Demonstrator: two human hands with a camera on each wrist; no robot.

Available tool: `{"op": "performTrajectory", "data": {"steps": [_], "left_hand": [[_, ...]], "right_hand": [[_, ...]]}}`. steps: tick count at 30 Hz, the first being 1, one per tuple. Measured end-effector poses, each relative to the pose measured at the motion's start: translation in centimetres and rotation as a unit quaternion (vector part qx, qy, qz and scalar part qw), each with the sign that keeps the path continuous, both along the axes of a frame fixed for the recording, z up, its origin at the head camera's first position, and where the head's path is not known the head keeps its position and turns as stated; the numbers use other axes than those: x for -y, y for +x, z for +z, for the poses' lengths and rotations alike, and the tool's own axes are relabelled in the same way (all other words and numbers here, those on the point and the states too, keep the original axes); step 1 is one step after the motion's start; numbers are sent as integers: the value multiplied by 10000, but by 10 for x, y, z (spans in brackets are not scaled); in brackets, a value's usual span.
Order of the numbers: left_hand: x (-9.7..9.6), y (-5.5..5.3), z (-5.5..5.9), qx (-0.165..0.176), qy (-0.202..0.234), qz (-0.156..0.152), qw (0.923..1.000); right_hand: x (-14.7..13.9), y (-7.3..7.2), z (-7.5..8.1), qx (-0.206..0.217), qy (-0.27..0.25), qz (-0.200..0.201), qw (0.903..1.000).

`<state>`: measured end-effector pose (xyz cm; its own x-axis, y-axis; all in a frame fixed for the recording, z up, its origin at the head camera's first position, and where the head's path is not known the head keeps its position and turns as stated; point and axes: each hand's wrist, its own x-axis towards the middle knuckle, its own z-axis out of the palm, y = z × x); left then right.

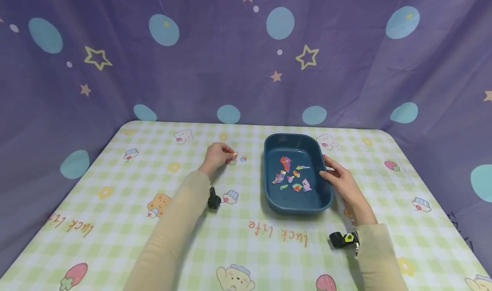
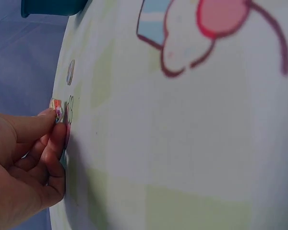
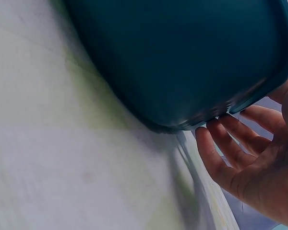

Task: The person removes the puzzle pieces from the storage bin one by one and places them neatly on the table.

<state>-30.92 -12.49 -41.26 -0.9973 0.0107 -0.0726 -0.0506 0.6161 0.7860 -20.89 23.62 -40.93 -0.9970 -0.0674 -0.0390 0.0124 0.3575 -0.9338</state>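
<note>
Between thumb and fingers, my left hand [image 1: 218, 157] pinches a small colourful scrap [image 2: 56, 106] just above the table, left of the basin. Another small scrap [image 1: 243, 158] lies on the cloth just right of that hand; the left wrist view also shows it, beyond the fingertips. A dark teal plastic basin [image 1: 270, 197] stands upright on the table, with several torn-looking, brightly printed scraps [image 1: 285, 163] spread over its floor. My right hand [image 1: 342, 182] grips the basin's right side, thumb over the rim and fingers against the outer wall [image 3: 182, 62].
A checked tablecloth [image 1: 127, 197] with printed cartoons and lettering covers the table. Behind it hangs a purple curtain [image 1: 215, 77] with stars and dots. Black wrist-worn devices show at the left wrist [image 1: 214, 200] and at the right wrist [image 1: 339, 239].
</note>
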Motion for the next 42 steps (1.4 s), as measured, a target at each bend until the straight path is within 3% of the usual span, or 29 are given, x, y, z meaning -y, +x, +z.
{"op": "performTrajectory", "data": {"steps": [7,12,23,28,33,37,42], "left_hand": [[-4,-1,0,69,-296,118,9995],[-6,-1,1,169,-281,210,9992],[-2,1,3,-59,-619,168,9979],[-1,3,9,-174,-597,-117,9980],[-10,11,23,-365,-518,-583,9963],[-24,19,34,-819,-744,-989,9889],[-49,29,46,-1205,-682,-1318,9816]], "right_hand": [[0,-1,1,-48,-6,32,10000],[0,-2,1,-24,21,36,10000],[0,-3,1,-73,5,72,9999],[-1,-2,1,-18,35,39,10000],[-1,-1,2,-56,-5,60,10000],[-2,-1,1,-87,8,58,9999],[-2,-1,0,-58,30,81,9999]]}}
